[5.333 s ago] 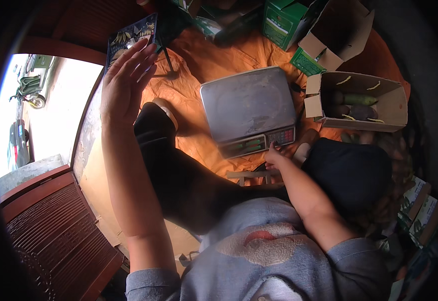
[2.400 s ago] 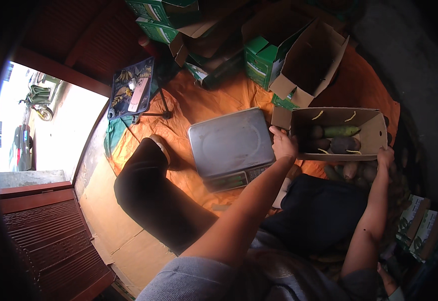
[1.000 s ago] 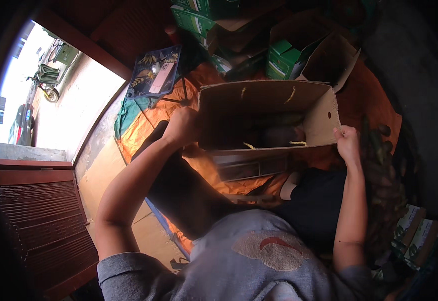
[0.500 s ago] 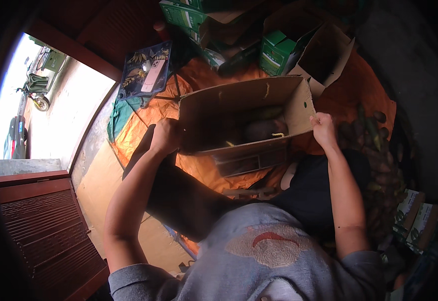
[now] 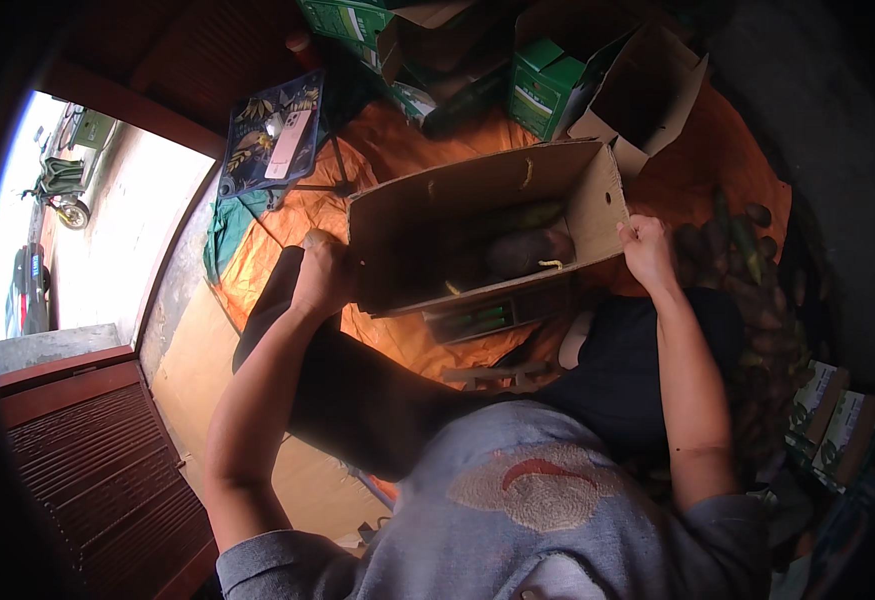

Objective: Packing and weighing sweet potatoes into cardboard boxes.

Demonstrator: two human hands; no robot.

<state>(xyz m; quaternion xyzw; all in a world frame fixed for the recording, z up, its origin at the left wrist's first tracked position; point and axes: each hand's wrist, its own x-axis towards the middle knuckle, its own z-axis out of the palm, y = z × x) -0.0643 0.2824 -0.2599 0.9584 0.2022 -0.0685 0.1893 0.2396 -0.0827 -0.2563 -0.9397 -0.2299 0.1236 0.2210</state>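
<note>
An open cardboard box (image 5: pixel 477 287) stands before me, tilted slightly. My left hand (image 5: pixel 323 272) is closed on its left end and my right hand (image 5: pixel 647 250) grips the edge at its right end. Inside lie a large dark, rounded piece of produce (image 5: pixel 529 254) and a long green one (image 5: pixel 537 216), partly in shadow. Short yellow cord ends (image 5: pixel 551 265) poke through the walls. Just below the box's near side shows a dark panel with green marks (image 5: pixel 487 318).
An orange sheet (image 5: pixel 397 135) covers the floor. Brown produce (image 5: pixel 757 330) is heaped at the right. Open cartons (image 5: pixel 647 95) and green boxes (image 5: pixel 542 90) stand at the back. A phone (image 5: pixel 289 142) lies on a small patterned table (image 5: pixel 247 125). Flat cardboard (image 5: pixel 197 375) lies left.
The box, held in both hands, has shifted slightly left. Green marks now show on the panel beneath it. The whole view has turned a little.
</note>
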